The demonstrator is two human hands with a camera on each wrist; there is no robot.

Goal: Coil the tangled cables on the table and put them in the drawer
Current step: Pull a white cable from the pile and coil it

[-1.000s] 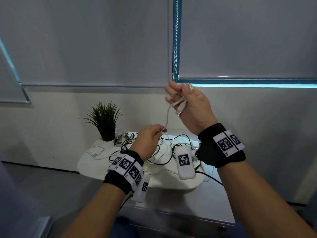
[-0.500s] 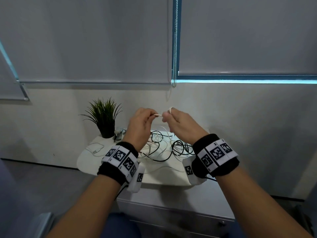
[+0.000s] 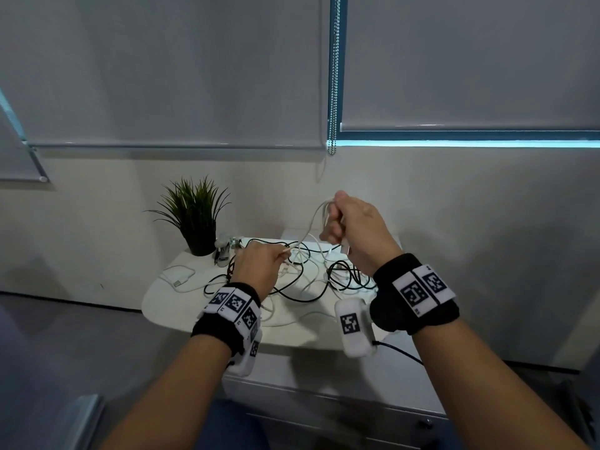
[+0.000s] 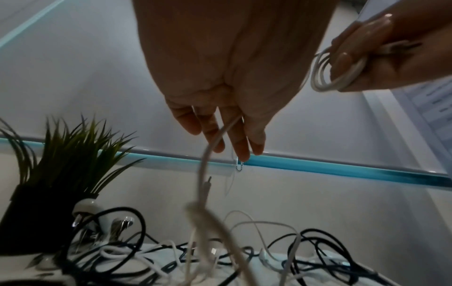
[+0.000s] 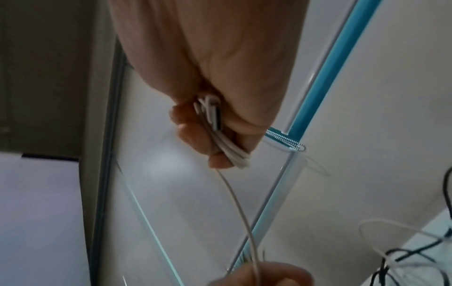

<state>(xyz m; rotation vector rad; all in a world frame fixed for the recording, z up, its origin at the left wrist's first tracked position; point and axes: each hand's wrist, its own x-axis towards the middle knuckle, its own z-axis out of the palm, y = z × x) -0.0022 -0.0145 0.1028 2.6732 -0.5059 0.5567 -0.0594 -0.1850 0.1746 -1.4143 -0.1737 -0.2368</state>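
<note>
My right hand [image 3: 336,222] is raised over the table and grips a small coil of white cable [image 5: 234,151] with its flat plug [image 5: 215,118] against the palm. The coil's loops [image 4: 327,77] wrap round its fingers. One loose strand [image 3: 308,225] runs down from the coil to my left hand [image 3: 276,254], which pinches it lower and to the left. This strand [image 4: 208,154] passes between the left fingers [image 4: 220,135] and drops into the tangle. A tangle of black and white cables [image 3: 311,277] lies on the white table [image 3: 162,300]. The grey drawer unit [image 3: 324,404] below is closed.
A potted plant [image 3: 198,222] stands at the table's back left, with small white and metal objects [image 3: 224,251] beside it. A white adapter [image 3: 177,276] lies at the left of the table. A blind's bead chain [image 3: 332,92] hangs against the wall behind.
Half a second ago both hands met at one height. Since then the left hand has slid down and left along the strand, and the right hand has risen a little with the coil.
</note>
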